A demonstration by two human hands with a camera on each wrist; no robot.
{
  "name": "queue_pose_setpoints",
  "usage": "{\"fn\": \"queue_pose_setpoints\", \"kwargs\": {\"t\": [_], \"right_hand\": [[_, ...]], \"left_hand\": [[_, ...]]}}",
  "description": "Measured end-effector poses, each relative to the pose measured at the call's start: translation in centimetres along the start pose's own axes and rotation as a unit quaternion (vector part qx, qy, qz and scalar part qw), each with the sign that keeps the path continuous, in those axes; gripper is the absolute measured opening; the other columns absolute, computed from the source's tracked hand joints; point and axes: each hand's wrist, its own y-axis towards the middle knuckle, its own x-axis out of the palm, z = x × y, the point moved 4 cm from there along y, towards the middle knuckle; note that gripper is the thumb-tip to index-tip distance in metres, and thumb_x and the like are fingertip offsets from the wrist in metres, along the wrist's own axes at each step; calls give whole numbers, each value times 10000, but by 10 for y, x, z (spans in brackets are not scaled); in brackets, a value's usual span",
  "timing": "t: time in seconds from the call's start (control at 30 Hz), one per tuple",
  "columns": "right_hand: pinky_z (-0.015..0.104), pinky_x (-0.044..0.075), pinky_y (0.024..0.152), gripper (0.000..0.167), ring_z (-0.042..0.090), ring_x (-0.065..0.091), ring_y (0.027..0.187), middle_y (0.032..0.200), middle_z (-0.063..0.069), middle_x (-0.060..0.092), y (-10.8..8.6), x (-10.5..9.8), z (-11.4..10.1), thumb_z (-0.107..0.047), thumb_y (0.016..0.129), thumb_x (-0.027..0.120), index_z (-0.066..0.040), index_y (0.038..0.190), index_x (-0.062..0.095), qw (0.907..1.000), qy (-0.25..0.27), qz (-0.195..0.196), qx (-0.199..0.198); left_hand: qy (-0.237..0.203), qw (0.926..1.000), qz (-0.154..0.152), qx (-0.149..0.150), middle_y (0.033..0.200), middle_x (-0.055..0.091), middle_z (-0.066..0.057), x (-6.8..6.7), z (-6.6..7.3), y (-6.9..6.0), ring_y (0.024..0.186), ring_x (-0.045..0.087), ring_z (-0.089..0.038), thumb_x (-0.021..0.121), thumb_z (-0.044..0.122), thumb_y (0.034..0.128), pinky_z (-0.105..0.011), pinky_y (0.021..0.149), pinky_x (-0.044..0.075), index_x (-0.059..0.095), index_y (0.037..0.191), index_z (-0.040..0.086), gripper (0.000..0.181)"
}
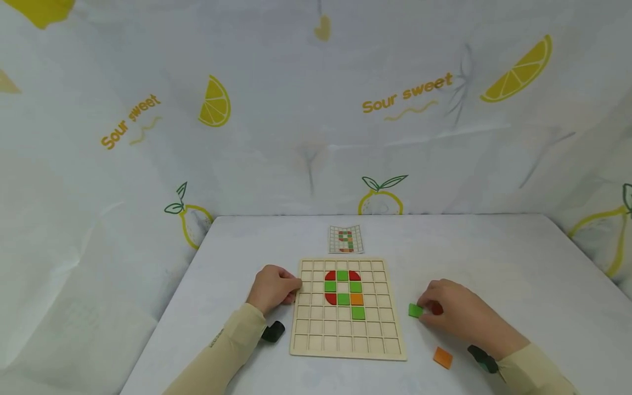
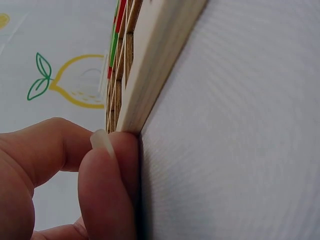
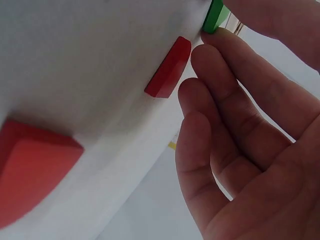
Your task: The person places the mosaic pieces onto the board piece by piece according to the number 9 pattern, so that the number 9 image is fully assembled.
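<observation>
A wooden grid board (image 1: 323, 343) lies on the table with red, green and orange tiles set in some cells. My left hand (image 1: 273, 286) holds the board's left edge; in the left wrist view thumb and finger (image 2: 102, 190) meet at its corner. To the right of the board, my right hand (image 1: 456, 312) pinches a green square tile (image 1: 415, 310) at its side. Under that hand a red tile (image 1: 436, 309) partly shows. The right wrist view has two red tiles on the table, one near the fingertips (image 3: 167, 70) and one farther left.
Behind the board lies a small pattern card (image 1: 346, 239) with a coloured grid print. An orange square tile (image 1: 443, 357) rests near the right wrist. The white table (image 1: 247, 236) meets a lemon-printed cloth backdrop (image 1: 276, 137) at its back edge.
</observation>
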Motion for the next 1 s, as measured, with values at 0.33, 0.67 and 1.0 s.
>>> {"fn": "queue_pose_setpoints", "kwargs": {"t": [0.33, 0.67, 1.0], "right_hand": [[290, 555, 774, 175, 64, 589, 855, 942, -129, 679, 10, -4, -15, -208, 843, 911, -235, 994, 828, 9994, 77, 98, -313], [294, 557, 802, 189, 54, 558, 875, 949, -157, 662, 19, -1, -53, -296, 833, 933, -281, 987, 825, 9978, 52, -42, -657], [270, 555, 787, 136, 7, 549, 878, 941, -192, 631, 17, 13, -81, -265, 835, 899, -279, 948, 825, 9919, 117, -39, -1264]], "left_hand": [[-8, 10000, 32, -10, 694, 722, -25, 0, 2, -2, 592, 678, -115, 766, 197, 888, -246, 593, 567, 771, 873, 96, 103], [-29, 10000, -17, 65, 693, 719, -24, 1, 2, -2, 593, 678, -112, 773, 200, 898, -246, 594, 569, 766, 874, 87, 116], [-14, 10000, 16, 49, 687, 722, -23, 1, 0, 0, 593, 685, -116, 780, 201, 893, -250, 588, 574, 767, 855, 96, 113]]}}
